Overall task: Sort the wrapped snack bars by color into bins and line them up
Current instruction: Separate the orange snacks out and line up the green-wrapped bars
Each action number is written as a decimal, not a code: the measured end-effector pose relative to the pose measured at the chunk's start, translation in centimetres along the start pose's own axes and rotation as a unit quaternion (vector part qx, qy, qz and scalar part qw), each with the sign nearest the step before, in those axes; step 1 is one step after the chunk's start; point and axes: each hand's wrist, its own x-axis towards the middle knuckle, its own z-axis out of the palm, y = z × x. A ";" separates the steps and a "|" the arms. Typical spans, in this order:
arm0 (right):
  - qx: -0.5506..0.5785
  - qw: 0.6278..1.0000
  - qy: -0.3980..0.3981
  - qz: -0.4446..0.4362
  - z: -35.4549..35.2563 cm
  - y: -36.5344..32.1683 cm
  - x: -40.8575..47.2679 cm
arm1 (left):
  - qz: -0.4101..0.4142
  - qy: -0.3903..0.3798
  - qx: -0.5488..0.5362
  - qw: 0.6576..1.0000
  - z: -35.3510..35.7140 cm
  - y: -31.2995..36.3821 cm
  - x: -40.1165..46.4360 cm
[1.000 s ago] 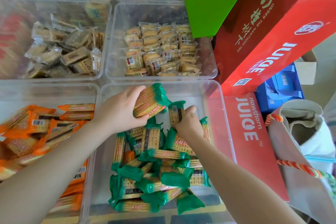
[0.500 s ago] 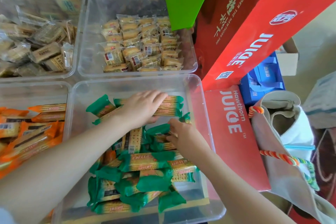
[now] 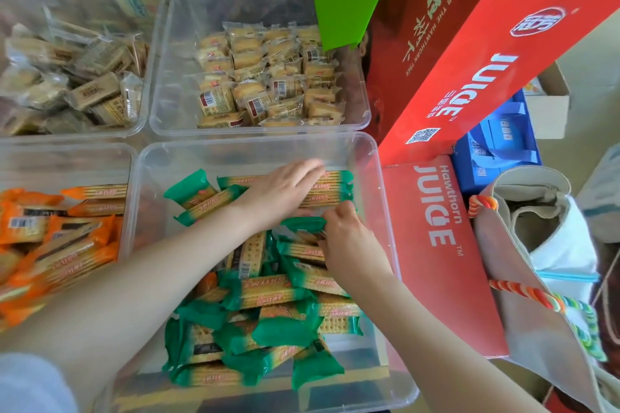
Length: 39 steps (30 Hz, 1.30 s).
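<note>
Two hands in one clear bin point(image 3: 375, 157): left hand point(image 3: 281, 193) flat, fingers straight, pressing green-wrapped bars point(image 3: 330, 188) at far edge; right hand point(image 3: 349, 238) pinching another green bar point(image 3: 303, 224).

The green-wrapped snack bars point(image 3: 268, 292) lie in the clear bin point(image 3: 385, 245) nearest the person: a few are lined up lengthwise along its far wall, one short green pack point(image 3: 189, 188) lies tilted near the far left corner, and the rest make a loose, crossing heap from the middle down to the near edge. The orange-wrapped snack bars point(image 3: 60, 238) lie in a messy heap in the left bin point(image 3: 129, 157), which touches the first one.
</note>
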 end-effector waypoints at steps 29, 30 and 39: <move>0.141 0.988 -0.031 0.053 0.4 0.4 2.0 | -0.250 -0.054 -0.466 0.847 0.2 0.4 -4.3; 0.130 0.990 -0.048 0.029 0.3 0.4 1.5 | -0.253 -0.061 -0.497 0.828 0.3 0.7 -4.4; 0.106 0.963 -0.241 -0.047 -1.6 0.5 1.9 | -0.256 -0.145 -0.452 0.842 0.5 1.8 -4.9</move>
